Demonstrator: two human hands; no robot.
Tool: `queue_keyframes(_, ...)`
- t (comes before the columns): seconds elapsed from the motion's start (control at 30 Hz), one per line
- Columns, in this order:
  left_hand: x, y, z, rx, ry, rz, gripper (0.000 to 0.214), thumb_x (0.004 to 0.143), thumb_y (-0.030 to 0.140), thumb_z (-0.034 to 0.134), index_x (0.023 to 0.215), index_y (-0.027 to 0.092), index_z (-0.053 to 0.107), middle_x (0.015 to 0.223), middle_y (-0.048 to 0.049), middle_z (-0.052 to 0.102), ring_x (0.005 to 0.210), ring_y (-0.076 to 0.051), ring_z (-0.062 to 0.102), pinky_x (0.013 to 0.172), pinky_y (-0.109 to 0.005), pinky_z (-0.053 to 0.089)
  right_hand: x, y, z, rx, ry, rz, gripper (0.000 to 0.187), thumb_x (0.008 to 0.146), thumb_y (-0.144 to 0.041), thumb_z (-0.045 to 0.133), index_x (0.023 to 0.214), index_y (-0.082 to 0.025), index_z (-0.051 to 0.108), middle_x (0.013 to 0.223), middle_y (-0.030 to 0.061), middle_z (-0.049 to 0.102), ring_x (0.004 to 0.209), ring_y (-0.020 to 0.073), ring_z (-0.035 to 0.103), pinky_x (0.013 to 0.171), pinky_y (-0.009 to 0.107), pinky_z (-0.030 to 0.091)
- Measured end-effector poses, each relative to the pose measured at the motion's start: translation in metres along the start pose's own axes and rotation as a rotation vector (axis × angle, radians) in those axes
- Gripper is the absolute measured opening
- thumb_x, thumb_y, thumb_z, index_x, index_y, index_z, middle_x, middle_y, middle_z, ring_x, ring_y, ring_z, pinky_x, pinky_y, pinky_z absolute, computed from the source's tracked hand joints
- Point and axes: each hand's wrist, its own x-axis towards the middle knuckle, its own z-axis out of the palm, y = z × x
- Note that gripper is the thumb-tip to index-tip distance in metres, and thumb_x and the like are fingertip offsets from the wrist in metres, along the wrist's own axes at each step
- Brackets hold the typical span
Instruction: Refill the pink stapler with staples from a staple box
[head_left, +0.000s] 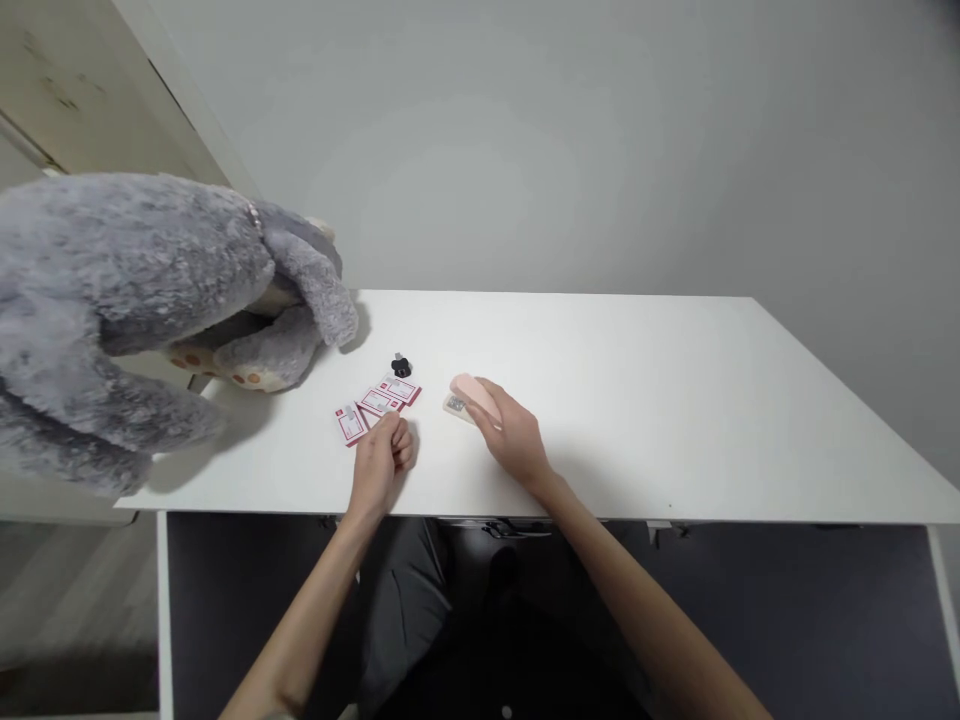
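Observation:
My left hand (384, 452) rests on the white table (637, 400) with its fingers curled, pinching the near edge of a small red-and-white card (377, 402). Two more such cards (349, 423) (400, 390) lie beside it in a loose fan. My right hand (504, 425) lies further right, its fingers wrapped over a pale pink oblong object (471, 391). Under that object sits a small white card or label (455, 405) with dark print. A small black knob-like object (401, 366) stands just behind the cards.
A large grey plush toy (150, 300) with spotted cream paws fills the table's left end and hangs over its edge. A plain wall rises behind the table. My legs are under the table's front edge.

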Motion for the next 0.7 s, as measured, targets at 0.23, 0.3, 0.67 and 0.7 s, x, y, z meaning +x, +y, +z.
queue_keyframes(0.23,-0.001,0.002,-0.004,-0.052,-0.016,-0.035,0.044,0.090,0.049,0.074,0.075,0.021,0.044,0.063,0.0096,0.029,0.046,-0.005,0.025,0.041,-0.015,0.021,0.054,-0.006,0.066,0.058,-0.033,0.024,0.070,0.110,-0.048,0.044,0.170,-0.018,0.025,0.166,0.0219,0.047,0.155,0.0369,0.044,0.123,0.059,0.041)
queue_keyframes(0.3,-0.002,0.005,-0.004,-0.124,-0.024,-0.062,0.038,0.090,0.045,0.075,0.078,0.021,0.048,0.063,0.0098,0.030,0.046,-0.005,0.026,0.041,-0.015,0.023,0.052,-0.009,0.066,0.095,-0.012,-0.006,0.071,0.109,-0.048,0.050,0.169,-0.018,0.027,0.167,0.0223,0.043,0.158,0.0357,0.039,0.127,0.059,0.037)
queue_keyframes(0.67,-0.013,0.007,0.025,-0.437,-0.081,-0.448,0.037,0.103,0.038,0.055,0.117,0.006,0.070,0.116,-0.0240,0.075,0.113,-0.030,0.076,0.099,-0.042,0.063,-0.033,-0.030,-0.005,0.119,-0.112,-0.176,0.037,0.100,-0.030,0.071,0.137,-0.029,0.070,0.154,0.0156,0.054,0.148,0.0306,0.052,0.121,0.053,0.049)
queue_keyframes(0.7,-0.015,0.006,0.028,-0.429,-0.114,-0.462,0.040,0.103,0.039,0.055,0.120,0.006,0.069,0.118,-0.0245,0.075,0.116,-0.032,0.075,0.102,-0.044,0.062,-0.035,-0.028,-0.007,0.099,-0.127,-0.180,0.040,0.098,-0.029,0.073,0.138,-0.030,0.070,0.157,0.0154,0.052,0.150,0.0313,0.050,0.121,0.054,0.049)
